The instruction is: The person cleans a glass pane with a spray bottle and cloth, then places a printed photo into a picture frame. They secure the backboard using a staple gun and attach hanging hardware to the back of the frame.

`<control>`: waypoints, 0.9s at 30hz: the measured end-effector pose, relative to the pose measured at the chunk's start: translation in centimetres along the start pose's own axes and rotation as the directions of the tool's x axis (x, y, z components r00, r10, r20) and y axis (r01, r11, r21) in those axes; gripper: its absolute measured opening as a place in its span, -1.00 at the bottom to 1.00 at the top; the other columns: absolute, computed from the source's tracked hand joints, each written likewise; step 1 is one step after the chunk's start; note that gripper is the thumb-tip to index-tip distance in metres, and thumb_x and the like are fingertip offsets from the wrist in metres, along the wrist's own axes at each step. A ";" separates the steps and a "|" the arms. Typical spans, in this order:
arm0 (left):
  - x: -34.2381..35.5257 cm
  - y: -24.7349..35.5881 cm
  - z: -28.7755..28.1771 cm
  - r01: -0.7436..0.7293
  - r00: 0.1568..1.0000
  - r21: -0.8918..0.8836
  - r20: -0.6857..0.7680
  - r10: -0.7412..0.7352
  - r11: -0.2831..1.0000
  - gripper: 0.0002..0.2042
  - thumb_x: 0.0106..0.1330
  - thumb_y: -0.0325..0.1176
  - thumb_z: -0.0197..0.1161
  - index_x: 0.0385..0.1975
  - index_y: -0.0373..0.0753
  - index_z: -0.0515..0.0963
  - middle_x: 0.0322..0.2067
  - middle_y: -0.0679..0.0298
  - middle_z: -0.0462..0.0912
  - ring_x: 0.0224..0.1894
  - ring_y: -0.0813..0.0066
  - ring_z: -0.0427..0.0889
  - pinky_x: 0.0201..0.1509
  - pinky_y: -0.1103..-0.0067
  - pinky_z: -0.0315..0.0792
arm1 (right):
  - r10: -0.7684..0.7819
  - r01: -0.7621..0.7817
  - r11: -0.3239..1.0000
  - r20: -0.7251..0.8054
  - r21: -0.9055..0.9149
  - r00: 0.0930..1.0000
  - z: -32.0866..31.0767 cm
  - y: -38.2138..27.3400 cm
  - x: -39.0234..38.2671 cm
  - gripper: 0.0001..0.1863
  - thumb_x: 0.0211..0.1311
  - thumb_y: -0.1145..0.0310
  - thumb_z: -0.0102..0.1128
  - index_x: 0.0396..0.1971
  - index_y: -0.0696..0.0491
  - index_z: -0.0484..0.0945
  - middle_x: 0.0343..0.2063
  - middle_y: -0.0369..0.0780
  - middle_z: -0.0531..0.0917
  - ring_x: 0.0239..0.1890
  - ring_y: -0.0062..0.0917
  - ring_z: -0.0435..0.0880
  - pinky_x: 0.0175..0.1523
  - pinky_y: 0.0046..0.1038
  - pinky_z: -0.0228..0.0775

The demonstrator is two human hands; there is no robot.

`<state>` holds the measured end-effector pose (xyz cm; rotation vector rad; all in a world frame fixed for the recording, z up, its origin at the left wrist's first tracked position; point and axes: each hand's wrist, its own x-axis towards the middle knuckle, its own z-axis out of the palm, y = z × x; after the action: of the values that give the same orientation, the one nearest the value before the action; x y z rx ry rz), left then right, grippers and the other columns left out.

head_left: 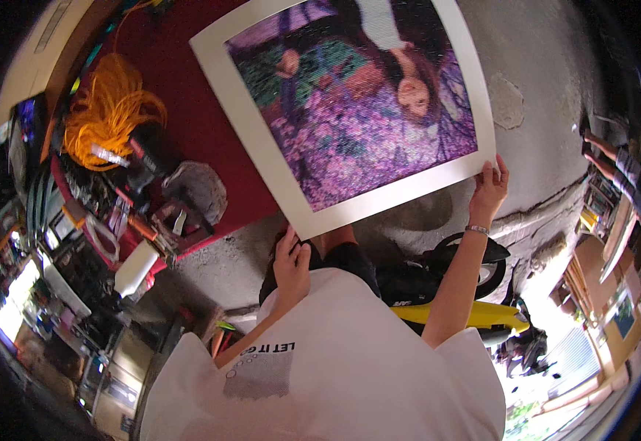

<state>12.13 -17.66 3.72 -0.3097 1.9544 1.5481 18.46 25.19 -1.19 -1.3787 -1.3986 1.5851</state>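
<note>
Photo print (364, 117) gripped at near corners, L hand (292, 266) & R hand (489, 192) both partly curled.

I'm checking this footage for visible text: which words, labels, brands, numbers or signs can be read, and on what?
White shirt: dark lettering above a grey printed patch; partly legible, but I won't copy wording.
Black-and-yellow motorbike: small pale marking, not copied either.
White-bordered picture: no lettering that I can make out.
Elsewhere: any text is too small or blurred.
</note>
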 end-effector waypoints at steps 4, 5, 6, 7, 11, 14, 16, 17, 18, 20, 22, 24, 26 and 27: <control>-0.1 1.3 0.2 0.033 0.999 0.030 -0.006 -0.033 0.999 -0.49 0.41 -0.44 0.17 0.36 -0.23 0.30 0.21 0.08 0.38 0.25 0.32 0.44 0.32 0.39 0.33 | -0.038 0.038 0.999 0.026 -0.022 0.999 -0.6 0.0 0.4 -0.62 0.37 0.43 0.22 0.15 0.05 0.45 -0.24 -0.29 0.65 -0.19 -0.59 0.62 -0.14 -0.50 0.52; -0.1 0.8 -0.1 0.037 0.999 -0.009 0.000 -0.037 0.999 -0.49 0.41 -0.44 0.18 0.35 -0.23 0.30 0.23 0.07 0.37 0.25 0.32 0.44 0.32 0.39 0.33 | -0.047 0.048 0.997 0.030 -0.056 0.998 -0.3 -0.4 0.1 -0.62 0.38 0.43 0.20 0.16 0.05 0.44 -0.25 -0.29 0.65 -0.20 -0.59 0.62 -0.14 -0.50 0.52; -0.4 0.2 -0.4 0.041 0.999 -0.049 0.005 -0.041 0.998 -0.50 0.41 -0.43 0.19 0.35 -0.24 0.31 0.24 0.06 0.36 0.25 0.32 0.45 0.32 0.39 0.34 | -0.056 0.059 0.994 0.035 -0.089 0.998 0.0 -0.6 -0.4 -0.62 0.38 0.42 0.19 0.17 0.05 0.43 -0.26 -0.29 0.65 -0.21 -0.58 0.62 -0.14 -0.51 0.51; -0.8 -0.6 -0.9 0.053 0.999 -0.064 -0.004 -0.054 0.997 -0.51 0.41 -0.41 0.19 0.34 -0.24 0.32 0.23 0.06 0.38 0.23 0.32 0.46 0.31 0.41 0.35 | -0.113 0.110 0.990 -0.027 -0.093 0.993 0.4 -0.7 -1.1 -0.61 0.40 0.41 0.16 0.19 0.06 0.42 -0.30 -0.28 0.64 -0.25 -0.56 0.63 -0.15 -0.53 0.50; -2.1 -2.7 -4.4 0.098 0.993 -0.078 0.078 -0.092 0.992 -0.56 0.43 -0.35 0.19 0.27 -0.28 0.37 0.17 0.05 0.46 0.15 0.30 0.54 0.23 0.45 0.44 | -0.315 0.228 0.941 -0.409 -0.249 0.857 -5.9 1.9 -2.1 -0.76 0.41 0.35 0.10 -0.07 0.18 0.56 -0.37 -0.16 0.64 -0.35 -0.40 0.63 -0.36 -0.43 0.54; -3.8 -2.6 -10.5 0.126 0.992 0.111 0.016 -0.128 0.986 -0.66 0.44 -0.31 0.18 0.12 -0.32 0.49 -0.03 0.11 0.64 -0.01 0.39 0.64 0.06 0.51 0.52 | -0.317 0.081 0.652 -0.175 -0.754 0.932 5.2 -3.8 -14.8 -0.74 0.41 0.28 0.11 -0.30 0.17 0.65 -0.43 -0.26 0.65 -0.44 -0.43 0.56 -0.38 -0.46 0.40; -4.2 -3.4 -14.4 0.211 0.976 0.133 0.029 -0.217 0.968 -0.70 0.44 -0.31 0.18 0.07 -0.32 0.54 -0.09 0.15 0.68 -0.06 0.44 0.65 0.02 0.52 0.52 | -0.252 0.324 0.826 0.212 -0.462 0.944 10.7 -2.2 -22.1 -0.84 0.34 0.42 0.16 -0.28 0.18 0.65 -0.39 -0.24 0.70 -0.41 -0.53 0.60 -0.26 -0.52 0.45; -4.6 -4.0 -16.3 0.193 0.981 0.140 -0.047 -0.188 0.971 -0.74 0.43 -0.32 0.19 0.00 -0.30 0.58 -0.16 0.21 0.70 -0.09 0.51 0.64 0.00 0.55 0.49 | -0.387 0.544 0.800 0.474 -0.254 0.791 15.2 -1.8 -26.7 -0.87 0.33 0.47 0.15 -0.25 0.18 0.63 -0.35 -0.24 0.69 -0.33 -0.54 0.60 -0.14 -0.46 0.47; -5.0 -5.5 -18.5 0.162 0.984 0.090 -0.091 -0.154 0.983 -0.74 0.43 -0.32 0.19 0.00 -0.30 0.58 -0.16 0.21 0.70 -0.10 0.52 0.63 0.01 0.56 0.49 | -0.139 0.440 0.847 0.674 -0.299 0.726 19.5 -2.9 -31.7 -0.87 0.31 0.50 0.16 -0.19 0.16 0.60 -0.28 -0.23 0.67 -0.25 -0.54 0.60 -0.08 -0.43 0.45; -5.8 -8.7 -22.8 0.078 0.980 -0.010 -0.182 -0.079 0.997 -0.74 0.43 -0.32 0.19 0.00 -0.31 0.58 -0.15 0.22 0.70 -0.12 0.54 0.63 0.01 0.57 0.47 | -0.054 0.494 0.865 0.964 -0.086 0.262 28.1 -5.5 -39.5 -0.82 0.28 0.46 0.22 -0.14 0.13 0.54 -0.24 -0.12 0.60 -0.18 -0.37 0.63 -0.04 -0.40 0.44; -6.6 -8.8 -26.5 0.079 0.949 -0.105 -0.296 -0.107 0.991 -0.74 0.44 -0.30 0.18 0.00 -0.32 0.58 -0.15 0.24 0.69 -0.11 0.54 0.62 0.01 0.61 0.46 | -0.033 0.534 0.844 0.999 0.047 -0.036 34.6 -4.9 -45.4 -0.83 0.27 0.41 0.24 -0.21 0.16 0.53 -0.21 -0.06 0.60 -0.19 -0.22 0.62 -0.10 -0.30 0.46; -7.4 -8.0 -29.7 0.067 0.914 -0.245 -0.374 -0.158 0.967 -0.73 0.45 -0.29 0.18 -0.01 -0.33 0.58 -0.15 0.26 0.69 -0.12 0.55 0.62 -0.01 0.62 0.46 | 0.096 0.609 0.789 0.965 0.076 -0.244 37.9 -2.5 -49.8 -0.82 0.27 0.38 0.26 -0.25 0.16 0.52 -0.19 -0.06 0.61 -0.16 -0.22 0.62 -0.11 -0.28 0.47; -9.0 -8.2 -32.6 0.068 0.866 -0.288 -0.458 -0.200 0.955 -0.75 0.46 -0.29 0.17 -0.02 -0.32 0.58 -0.18 0.29 0.68 -0.13 0.57 0.60 -0.05 0.64 0.45 | 0.345 0.758 0.650 0.868 0.055 -0.358 39.6 -0.5 -54.0 -0.80 0.27 0.35 0.27 -0.28 0.17 0.51 -0.16 -0.05 0.61 -0.13 -0.20 0.63 -0.10 -0.24 0.47; -9.7 -9.0 -34.0 0.051 0.844 -0.308 -0.496 -0.206 0.950 -0.75 0.46 -0.29 0.17 -0.02 -0.31 0.58 -0.19 0.30 0.68 -0.14 0.58 0.60 -0.05 0.64 0.45 | 0.438 0.683 0.730 0.792 -0.036 -0.426 39.4 1.4 -55.8 -0.72 0.33 0.26 0.22 -0.15 0.17 0.51 -0.10 0.00 0.59 -0.08 -0.15 0.64 -0.08 -0.19 0.49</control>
<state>13.67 -54.01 6.49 -1.0680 2.0339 1.7845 -3.20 -38.54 10.40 1.1061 -3.2470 1.9866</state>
